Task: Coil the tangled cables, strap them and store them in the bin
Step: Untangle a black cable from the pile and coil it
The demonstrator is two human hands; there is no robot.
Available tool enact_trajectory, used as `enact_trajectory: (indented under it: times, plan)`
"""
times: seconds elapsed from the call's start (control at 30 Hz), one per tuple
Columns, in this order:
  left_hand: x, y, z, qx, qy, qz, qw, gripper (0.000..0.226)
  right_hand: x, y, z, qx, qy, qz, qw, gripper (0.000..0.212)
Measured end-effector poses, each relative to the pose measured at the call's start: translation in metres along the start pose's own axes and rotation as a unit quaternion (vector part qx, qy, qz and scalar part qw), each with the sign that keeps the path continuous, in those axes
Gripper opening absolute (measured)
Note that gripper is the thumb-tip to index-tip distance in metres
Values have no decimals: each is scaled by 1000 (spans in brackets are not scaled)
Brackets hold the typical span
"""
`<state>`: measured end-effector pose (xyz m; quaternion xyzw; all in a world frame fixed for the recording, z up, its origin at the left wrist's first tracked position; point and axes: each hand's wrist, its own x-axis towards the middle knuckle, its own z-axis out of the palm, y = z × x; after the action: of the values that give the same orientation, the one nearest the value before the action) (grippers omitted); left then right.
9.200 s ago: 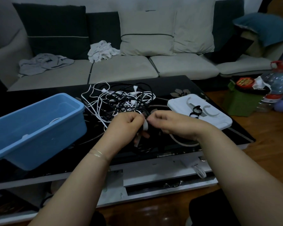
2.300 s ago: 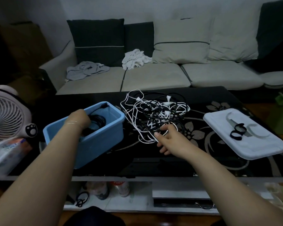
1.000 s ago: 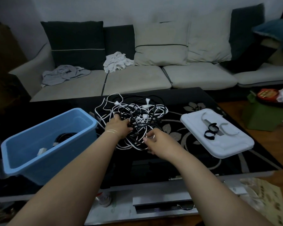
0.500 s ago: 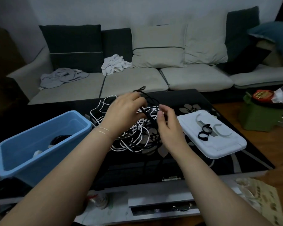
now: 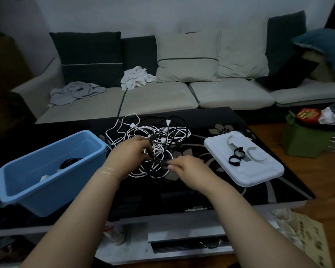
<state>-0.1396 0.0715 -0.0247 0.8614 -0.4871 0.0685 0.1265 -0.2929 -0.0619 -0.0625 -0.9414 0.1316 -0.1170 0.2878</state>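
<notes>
A person's left hand (image 5: 131,151) and right hand (image 5: 188,168) both pinch a black cable (image 5: 159,161) at the near side of a tangle of black and white cables (image 5: 153,138) lying mid-tabletop (image 5: 201,120), toward its far edge. A blue bin (image 5: 46,171), already holding a dark coil (image 5: 70,163), sits at the tabletop's left edge. Near the right edge, black straps (image 5: 236,156) lie on a white lid (image 5: 259,171). A sofa (image 5: 159,97) strewn with clothes stands beyond the far edge.

Both hands, left (image 5: 132,151) and right (image 5: 188,168), pinch a black cable (image 5: 159,161) in the tangle (image 5: 162,136); blue bin (image 5: 27,182) left, white lid (image 5: 259,175) right.
</notes>
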Motion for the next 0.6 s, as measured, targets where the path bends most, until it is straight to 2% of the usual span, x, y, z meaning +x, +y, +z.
enact_trajectory:
  times: [0.1,0.17,0.2,0.23,0.3,0.33,0.37,0.4,0.47,0.6]
  plan:
    - [-5,5,5,-8,-62,-73,995,31,-4,2,0,-17,0,7,1000,30]
    - [-7,10,4,-133,-57,-140,979,38,-6,-1,-1,4,12,2,1000,31]
    - [-6,12,3,-229,-35,-175,957,34,-6,-2,0,12,4,-3,1000,31]
    - [-6,14,1,-339,-2,-203,919,27,-7,-4,0,19,-11,-3,1000,31]
    - [-7,20,-4,-543,42,-234,805,16,-9,-7,4,21,-38,9,999,29]
    - [-9,23,-5,-610,48,-237,755,13,-10,-7,6,12,-41,17,999,28]
    - [-10,24,-5,-649,48,-238,721,12,-10,-8,8,-2,-38,24,999,29]
    - [-11,26,-5,-672,44,-237,700,14,-10,-9,11,-19,-33,31,999,29]
    - [-13,28,-2,-681,25,-228,696,19,-10,-10,13,-39,-21,45,998,29]
    - [-15,27,1,-620,11,-211,755,29,-5,-11,18,-18,-9,52,998,27]
